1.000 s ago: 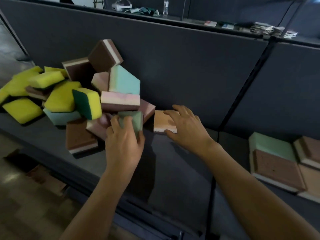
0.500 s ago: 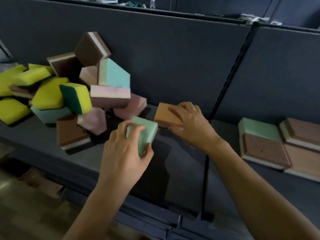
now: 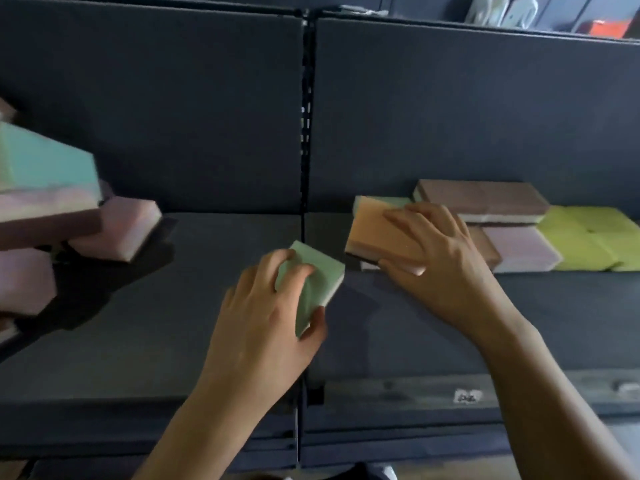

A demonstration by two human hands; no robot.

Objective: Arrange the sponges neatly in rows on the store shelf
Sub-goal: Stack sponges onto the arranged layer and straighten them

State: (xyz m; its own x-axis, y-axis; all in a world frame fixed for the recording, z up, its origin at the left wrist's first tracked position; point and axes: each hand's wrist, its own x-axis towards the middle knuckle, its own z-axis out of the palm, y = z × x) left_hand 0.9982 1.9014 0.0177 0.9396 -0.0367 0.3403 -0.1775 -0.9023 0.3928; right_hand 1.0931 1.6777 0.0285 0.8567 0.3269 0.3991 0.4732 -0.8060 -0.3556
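The green sponge (image 3: 313, 282) sits in my left hand (image 3: 263, 317), fingers (image 3: 294, 271) curled over its top and the thumb clamped on its near end, tilted just above the shelf (image 3: 207, 323) at the seam between the two bays. The orange sponge (image 3: 377, 233) is in my right hand (image 3: 440, 258), fingers spread across its top and the thumb pressed to its near edge.

Half a second ago both sponges were right beside the loose pile (image 3: 52, 202); now they have travelled across to the right bay, and the orange one has reached the left end of the arranged rows. So this pair is in delivery, not pickup. The orange sponge overlaps a darker one beneath it, but with the blur I cannot tell whether it rests on that or hovers.

The rows hold brown sponges (image 3: 481, 199) at the back, a pink sponge (image 3: 519, 249) and yellow sponges (image 3: 588, 237) further right, all packed close. Open shelf lies in front of the rows and between them and the pile. The slotted upright (image 3: 304, 116) stands behind the green sponge, and the front lip (image 3: 415, 393) runs near my wrists.
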